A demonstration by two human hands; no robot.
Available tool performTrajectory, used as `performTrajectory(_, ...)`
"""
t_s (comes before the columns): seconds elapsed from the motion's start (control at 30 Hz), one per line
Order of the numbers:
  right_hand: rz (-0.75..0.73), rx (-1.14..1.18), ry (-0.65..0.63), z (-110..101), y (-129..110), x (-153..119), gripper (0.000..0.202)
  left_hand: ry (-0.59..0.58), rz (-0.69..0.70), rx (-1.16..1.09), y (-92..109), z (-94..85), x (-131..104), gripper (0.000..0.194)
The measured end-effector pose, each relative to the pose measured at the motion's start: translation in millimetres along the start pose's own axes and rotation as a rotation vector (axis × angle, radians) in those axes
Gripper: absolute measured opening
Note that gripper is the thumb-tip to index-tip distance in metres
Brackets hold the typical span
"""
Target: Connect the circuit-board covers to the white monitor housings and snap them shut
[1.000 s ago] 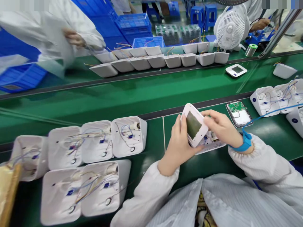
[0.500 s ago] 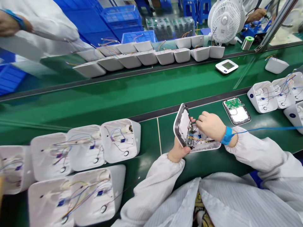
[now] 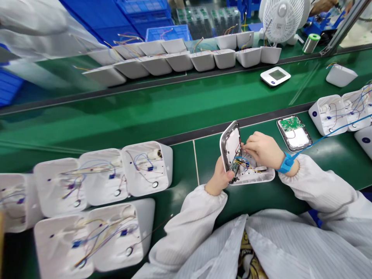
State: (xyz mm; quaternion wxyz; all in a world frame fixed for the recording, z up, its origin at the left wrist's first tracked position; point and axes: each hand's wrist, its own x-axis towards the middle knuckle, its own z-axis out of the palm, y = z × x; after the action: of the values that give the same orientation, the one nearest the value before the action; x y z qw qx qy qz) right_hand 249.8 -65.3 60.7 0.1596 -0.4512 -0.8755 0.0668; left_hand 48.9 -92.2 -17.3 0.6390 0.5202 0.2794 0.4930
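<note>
Over the open housing (image 3: 255,177), my left hand (image 3: 220,177) grips the cover (image 3: 229,144) upright, seemingly so my pinching right hand (image 3: 263,150) can reach its wires (image 3: 246,164).

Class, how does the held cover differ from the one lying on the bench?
The held cover tilts steeply in the left hand; the lying cover rests flat. The held cover's board is partly behind the thumb; the lying cover's board shows clearly. Both are white inside and dark-rimmed.

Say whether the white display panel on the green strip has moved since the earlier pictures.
Yes, leftward in the view: the display panel now lies farther left of the green-topped spool.
</note>
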Motion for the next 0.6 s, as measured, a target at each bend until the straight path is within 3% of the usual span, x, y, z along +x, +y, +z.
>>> performTrajectory(0.33,-0.041,0.025,-0.046,-3,0,4,0.027,0.015,0.010,0.093,-1,-3.5,-3,0.083)
performTrajectory(0.6,-0.040,-0.052,-0.096,-4,-2,11,0.026,0.001,0.062,0.076,-4,0.7,-4,0.071)
